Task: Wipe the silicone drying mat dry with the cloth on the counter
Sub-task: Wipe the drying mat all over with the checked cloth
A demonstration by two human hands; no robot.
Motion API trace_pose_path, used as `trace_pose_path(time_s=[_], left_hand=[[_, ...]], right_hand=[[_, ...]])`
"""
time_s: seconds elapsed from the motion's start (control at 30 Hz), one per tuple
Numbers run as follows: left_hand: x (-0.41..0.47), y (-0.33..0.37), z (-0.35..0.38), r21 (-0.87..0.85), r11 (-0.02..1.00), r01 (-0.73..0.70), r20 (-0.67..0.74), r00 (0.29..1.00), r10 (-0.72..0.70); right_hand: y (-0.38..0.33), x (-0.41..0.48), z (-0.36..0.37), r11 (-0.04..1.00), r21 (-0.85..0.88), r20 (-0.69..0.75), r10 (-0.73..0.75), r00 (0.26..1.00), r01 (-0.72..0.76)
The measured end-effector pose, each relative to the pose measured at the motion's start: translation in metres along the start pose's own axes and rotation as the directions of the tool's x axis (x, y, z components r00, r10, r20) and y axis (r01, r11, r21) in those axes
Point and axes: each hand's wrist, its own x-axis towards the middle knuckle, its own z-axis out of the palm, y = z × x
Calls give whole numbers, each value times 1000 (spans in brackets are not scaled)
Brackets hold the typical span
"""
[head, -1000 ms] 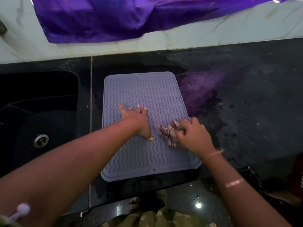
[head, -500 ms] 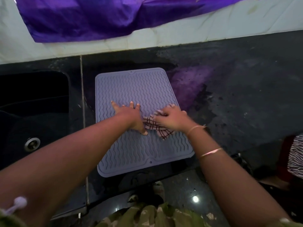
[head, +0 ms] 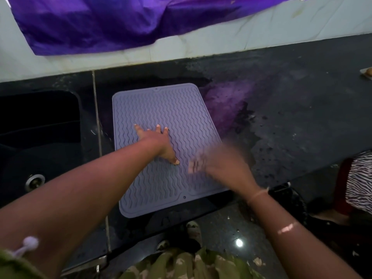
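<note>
1. Reference. I take the grey-lilac rectangular silicone drying mat (head: 181,109), with its raised wavy ribs, as the landmark for every position below. It lies flat on the black speckled stone counter (head: 291,121). One short edge is close to the counter's front and the other points toward the wall.

2. Left hand. On my feed the left hand (head: 159,141) lies palm down on the mat, about mid-length and toward the mat's left half. The fingers are straight and spread, and the thumb is stretched out toward the mat's near right. The hand presses on the ribs and has hold of nothing.

3. Right hand. The right hand (head: 219,164) is over the mat's right half, nearer the mat's front edge. It is just right of the left thumb and apart from it. Motion blur smears the whole hand. A red-and-white checked cloth (head: 194,165) shows as a blurred patch at its fingertips, down on the mat surface. I cannot tell whether the fingers curl round the cloth or lie straight on it. A thin wrist band (head: 258,193) sits just off the mat's near right corner.

4. Surroundings.
- Left of the mat is a black recessed sink (head: 40,109) with a round metal drain (head: 34,181).
- Beyond the mat's far edge is a pale tiled wall (head: 261,37) with a shiny purple fabric (head: 120,23) draped on it.
- Right of the mat's far corner is a purple reflection (head: 227,105) on the counter, with dark blotches around it.
- Far right of the mat is a zebra-striped fabric (head: 360,182).
</note>
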Motion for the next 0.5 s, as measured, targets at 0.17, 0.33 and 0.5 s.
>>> trace_pose_path(time_s=[0.17, 0.33, 0.5], left_hand=[[-2, 3, -3, 14, 1000, 8, 12, 1000, -8], [-1, -1, 0, 31, 999, -5, -17, 1000, 6], [-1, -1, -1, 49, 999, -5, -4, 1000, 5]], right_hand=[[-10, 69, -20, 999, -44, 109, 30, 994, -26], [-5, 38, 2, 925, -375, 179, 10, 984, 59], [16, -22, 6, 906, -416, 89, -45, 995, 78]])
